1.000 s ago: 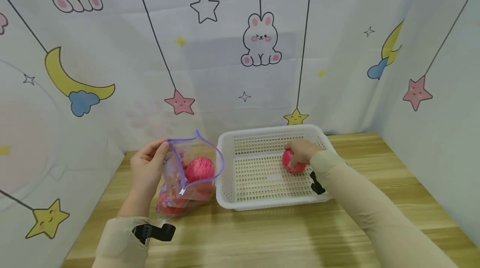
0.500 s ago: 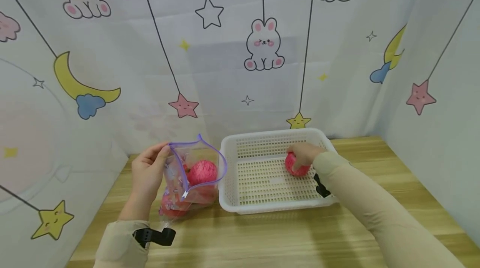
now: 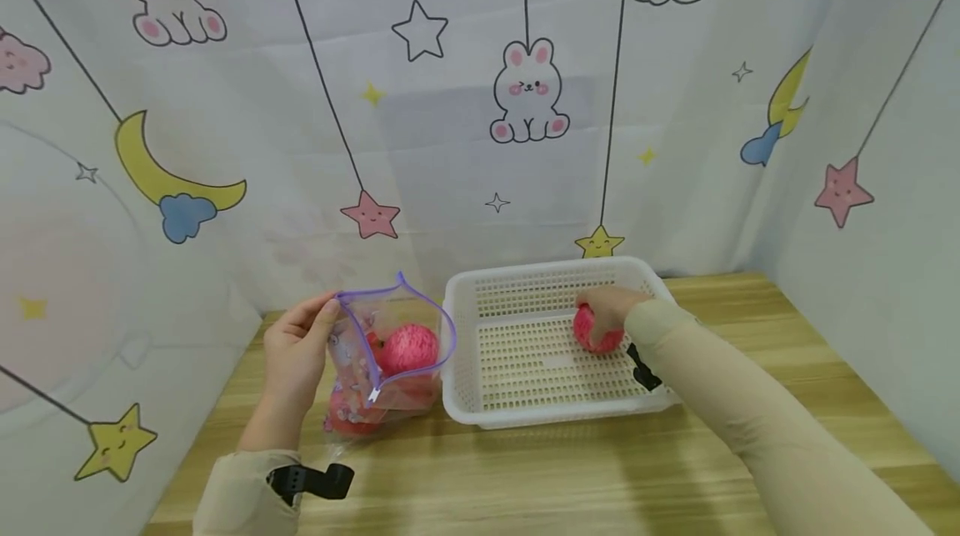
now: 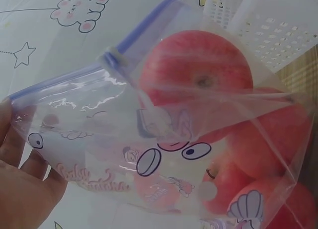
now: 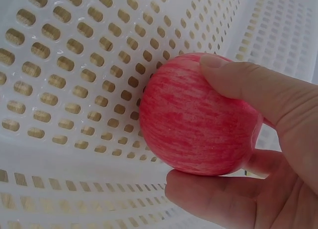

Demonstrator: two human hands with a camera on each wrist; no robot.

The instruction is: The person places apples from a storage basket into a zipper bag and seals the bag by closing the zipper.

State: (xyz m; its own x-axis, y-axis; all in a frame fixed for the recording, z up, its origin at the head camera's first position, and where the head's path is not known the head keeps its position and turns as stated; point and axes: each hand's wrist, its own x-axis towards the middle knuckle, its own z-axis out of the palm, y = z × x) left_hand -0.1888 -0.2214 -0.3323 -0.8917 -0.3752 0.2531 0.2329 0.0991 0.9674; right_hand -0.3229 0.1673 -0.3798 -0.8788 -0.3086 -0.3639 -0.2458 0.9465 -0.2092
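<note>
In the head view the left hand point(image 3: 298, 344) pinches the top edge of a clear printed bag point(image 3: 352, 353) with a purple zip rim, its mouth spread apart. Several red apples are inside; one apple point(image 3: 410, 348) shows at the mouth, and in the left wrist view it is the upper apple point(image 4: 198, 70). Over the white basket point(image 3: 555, 417), the right hand point(image 3: 611, 308) grips a red apple point(image 3: 592, 331) at the right part. In the right wrist view, thumb and fingers hold that apple point(image 5: 194, 114) from two sides, against the perforated plastic.
The basket stands on a wooden table point(image 3: 525, 478), close to the right side of the bag. Behind and at both sides hangs a white curtain point(image 3: 450, 144) printed with rabbits, stars and moons. A black wrist strap point(image 3: 311, 482) is around the left sleeve.
The head view has shifted slightly, so the scene sits a little lower and further right. Both hands keep their holds on the bag and the apple, with little other visible movement.
</note>
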